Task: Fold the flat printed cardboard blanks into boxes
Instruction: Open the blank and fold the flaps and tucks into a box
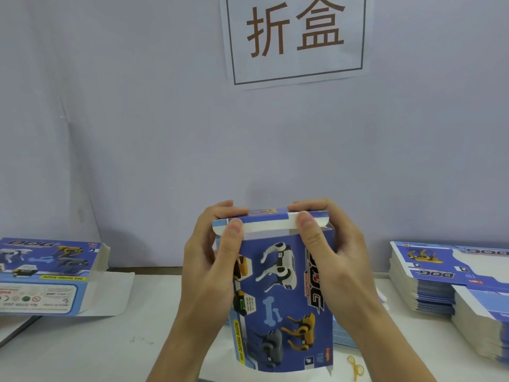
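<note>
While the left hand (212, 252) and right hand (327, 244) are clenched on its upper end, the printed box (281, 293) is held upright above the tabletop (82, 348), thumbs pressed on the white top flap (268, 226). Flat blanks (451, 277) are stacked at right; a folded box (49, 274) lies at left.

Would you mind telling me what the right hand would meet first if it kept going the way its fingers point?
The right hand points left across the box top, so it would likely meet the left hand first; depth is uncertain.
</note>
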Motion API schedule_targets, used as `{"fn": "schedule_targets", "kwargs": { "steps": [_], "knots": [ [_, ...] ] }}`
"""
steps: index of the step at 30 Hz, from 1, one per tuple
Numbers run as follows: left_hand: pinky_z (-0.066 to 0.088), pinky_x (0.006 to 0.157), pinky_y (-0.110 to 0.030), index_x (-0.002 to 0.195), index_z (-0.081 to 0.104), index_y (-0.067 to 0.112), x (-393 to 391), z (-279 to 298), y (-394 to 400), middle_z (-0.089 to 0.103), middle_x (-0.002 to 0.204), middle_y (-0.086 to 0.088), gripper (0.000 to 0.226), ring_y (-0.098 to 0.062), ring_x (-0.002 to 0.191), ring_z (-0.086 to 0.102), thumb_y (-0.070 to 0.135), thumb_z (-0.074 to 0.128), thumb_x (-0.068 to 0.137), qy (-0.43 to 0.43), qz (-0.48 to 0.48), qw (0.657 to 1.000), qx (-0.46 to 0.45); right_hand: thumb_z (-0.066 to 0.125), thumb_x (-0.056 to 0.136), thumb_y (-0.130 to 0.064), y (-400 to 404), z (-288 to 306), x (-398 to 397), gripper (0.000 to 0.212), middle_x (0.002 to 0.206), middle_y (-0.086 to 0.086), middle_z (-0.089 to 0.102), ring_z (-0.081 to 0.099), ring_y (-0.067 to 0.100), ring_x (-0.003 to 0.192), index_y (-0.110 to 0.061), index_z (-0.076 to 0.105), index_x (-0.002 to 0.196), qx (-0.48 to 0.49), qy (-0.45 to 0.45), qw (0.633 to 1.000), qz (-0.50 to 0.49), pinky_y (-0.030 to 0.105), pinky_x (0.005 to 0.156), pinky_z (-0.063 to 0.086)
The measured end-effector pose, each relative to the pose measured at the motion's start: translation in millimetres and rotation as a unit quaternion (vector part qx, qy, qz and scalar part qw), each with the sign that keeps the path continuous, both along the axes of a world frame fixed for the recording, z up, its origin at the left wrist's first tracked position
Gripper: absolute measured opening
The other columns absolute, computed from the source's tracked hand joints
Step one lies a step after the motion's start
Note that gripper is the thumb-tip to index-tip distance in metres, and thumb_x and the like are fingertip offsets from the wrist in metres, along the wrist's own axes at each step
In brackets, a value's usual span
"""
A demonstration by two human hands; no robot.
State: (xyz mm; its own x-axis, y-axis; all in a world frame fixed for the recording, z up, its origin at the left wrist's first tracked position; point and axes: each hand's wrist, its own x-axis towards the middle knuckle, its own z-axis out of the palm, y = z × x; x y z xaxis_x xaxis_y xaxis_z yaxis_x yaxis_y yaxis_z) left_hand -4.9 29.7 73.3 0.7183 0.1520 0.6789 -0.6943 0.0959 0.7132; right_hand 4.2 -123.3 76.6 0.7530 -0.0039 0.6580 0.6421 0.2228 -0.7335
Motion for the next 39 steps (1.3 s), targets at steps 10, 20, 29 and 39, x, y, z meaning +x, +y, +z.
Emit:
{"fn": "schedule_targets", "kwargs": {
  "steps": [10, 20, 29, 39],
  "knots": [
    [0.060, 0.058, -0.036, 0.110, 0.059, 0.017, 1.0, -1.2, 4.5, 0.072, 0.103, -0.005, 0.032, -0.034, 0.092, 0.074, 0.042, 0.058, 0.090, -0.031, -0.026, 0.999, 0.005, 0.072, 0.080, -0.047, -0.1, 4.2, -2.3, 0.020, 0.083, 0.000, 0.076, 0.076, 0.025, 0.073, -0.029, 0.067, 0.089, 0.016, 0.031, 0.998, 0.047, 0.026, 0.052, 0.056],
    [0.059, 0.075, -0.031, 0.077, 0.078, 0.013, 4.1, 2.4, 22.8, 0.066, 0.118, -0.004, 0.019, -0.022, 0.109, 0.065, 0.010, 0.061, 0.070, 0.002, -0.145, 0.989, -0.015, 0.074, 0.067, -0.035, -6.5, 2.2, 1.5, 0.018, 0.103, -0.013, 0.073, 0.076, 0.026, 0.082, -0.023, 0.071, 0.080, 0.035, 0.080, 0.984, 0.153, 0.029, 0.058, 0.057],
    [0.061, 0.071, -0.035, 0.084, 0.074, 0.033, 0.1, 4.2, 21.9, 0.060, 0.128, 0.008, 0.033, -0.026, 0.117, 0.064, 0.053, 0.088, 0.062, -0.013, -0.041, 0.996, 0.081, 0.072, 0.067, -0.055, 0.1, 3.2, 1.0, 0.026, 0.122, -0.017, 0.061, 0.071, 0.030, 0.105, -0.031, 0.073, 0.076, -0.011, 0.062, 0.997, 0.040, 0.047, 0.073, 0.062],
    [0.061, 0.068, -0.027, 0.084, 0.072, 0.033, -0.7, 6.9, 16.5, 0.062, 0.125, 0.010, 0.036, -0.019, 0.114, 0.065, 0.061, 0.083, 0.063, -0.029, -0.008, 0.996, 0.078, 0.074, 0.067, -0.053, -1.6, 3.9, -0.4, 0.019, 0.126, -0.019, 0.061, 0.065, 0.028, 0.117, -0.035, 0.074, 0.075, -0.025, 0.043, 0.998, 0.036, 0.054, 0.087, 0.058]
  ]
}}
